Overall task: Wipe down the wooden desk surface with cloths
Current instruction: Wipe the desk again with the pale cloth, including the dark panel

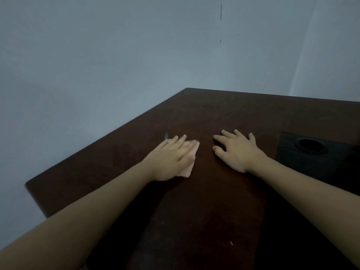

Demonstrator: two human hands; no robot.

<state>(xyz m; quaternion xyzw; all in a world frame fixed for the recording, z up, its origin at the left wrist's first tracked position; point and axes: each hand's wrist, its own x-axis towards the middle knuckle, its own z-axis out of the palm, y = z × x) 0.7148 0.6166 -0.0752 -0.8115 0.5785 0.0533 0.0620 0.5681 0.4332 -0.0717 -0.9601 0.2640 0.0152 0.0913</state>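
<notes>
The dark brown wooden desk [224,117] fills the lower half of the head view, its far left corner pointing at the wall. My left hand [171,158] lies flat with straight fingers on a pale pink cloth [190,165], pressing it onto the desk; most of the cloth is hidden under the palm. My right hand [235,151] rests a little to the right, fingers spread and flat on the bare wood, holding nothing. A dark cloth may lie under it, but the dim light hides this.
A black box with a round hole [311,147] sits on the desk at the right, close to my right forearm. A small speckled object [166,136] lies just beyond my left fingertips. A pale grey-blue wall [116,65] borders the desk's left and far edges.
</notes>
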